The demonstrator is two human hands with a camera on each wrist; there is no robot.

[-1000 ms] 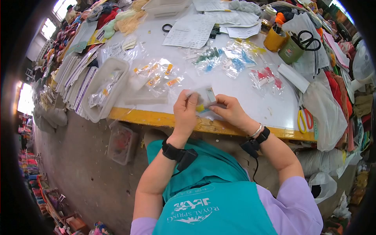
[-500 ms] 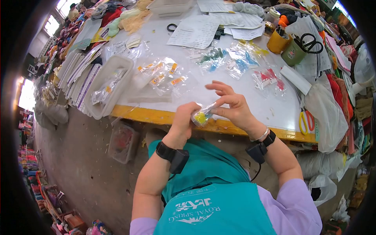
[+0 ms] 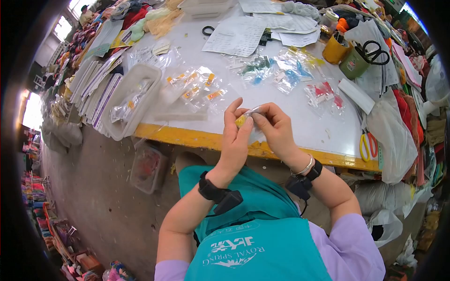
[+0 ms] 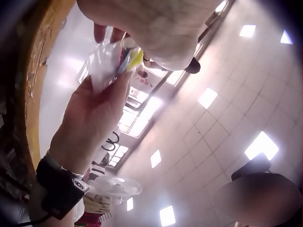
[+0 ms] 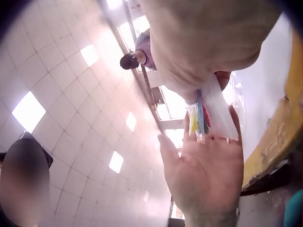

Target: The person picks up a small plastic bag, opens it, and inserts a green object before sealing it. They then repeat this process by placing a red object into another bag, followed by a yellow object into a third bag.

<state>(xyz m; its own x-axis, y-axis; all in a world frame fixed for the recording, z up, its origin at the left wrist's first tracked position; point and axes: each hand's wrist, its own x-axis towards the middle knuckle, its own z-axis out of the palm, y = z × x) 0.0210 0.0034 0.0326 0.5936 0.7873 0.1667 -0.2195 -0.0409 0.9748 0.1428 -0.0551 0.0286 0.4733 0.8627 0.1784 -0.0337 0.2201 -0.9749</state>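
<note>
A small clear plastic bag [image 3: 240,121] with something yellow inside is between both hands over the table's front edge. My left hand [image 3: 236,138] holds it from the left, thumb against the yellow part and forefinger raised. The right hand [image 3: 276,129] pinches the bag's upper part with thumb and bent fingers. In the left wrist view, the bag [image 4: 105,61] also shows blue and red strips beside the yellow. The right wrist view shows the left palm [image 5: 203,165] facing the bag [image 5: 218,113], some fingers hidden behind it.
Clear bags with orange labels [image 3: 192,86], blue pieces [image 3: 293,75] and red pieces [image 3: 326,93] lie on the white table [image 3: 281,100]. A plastic tub [image 3: 154,77] stands left. Scissors [image 3: 364,147] hang right, below a green can [image 3: 354,65]. Papers [image 3: 236,35] lie farther back.
The bag has been turned and its numbered label no longer shows. Half a second ago the right fingers were spread; now they are drawn in at the bag, and the left forefinger has lifted.
</note>
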